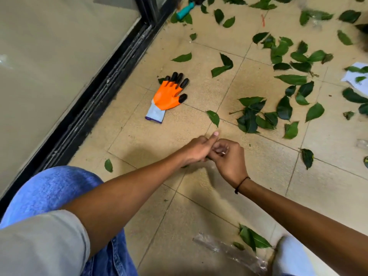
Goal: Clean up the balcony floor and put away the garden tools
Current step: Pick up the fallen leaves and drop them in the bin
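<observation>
Tiled balcony floor [199,92], leaves [251,118] everywhere. Left hand [196,150] and right hand [229,158] clenched together, contents unclear. I'd gather leaves in bunches, then grab the glove [168,96].

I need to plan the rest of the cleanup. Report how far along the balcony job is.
Nothing looks finished. In hand: the left hand and right hand meet low over the beige tiled floor, seemingly around something small. Left: scattered green leaves, the orange-and-grey garden glove, the teal-handled tool, and clear plastic wrap.

Tiled floor [249,176] with leaves [251,120], glove [167,96]
</observation>
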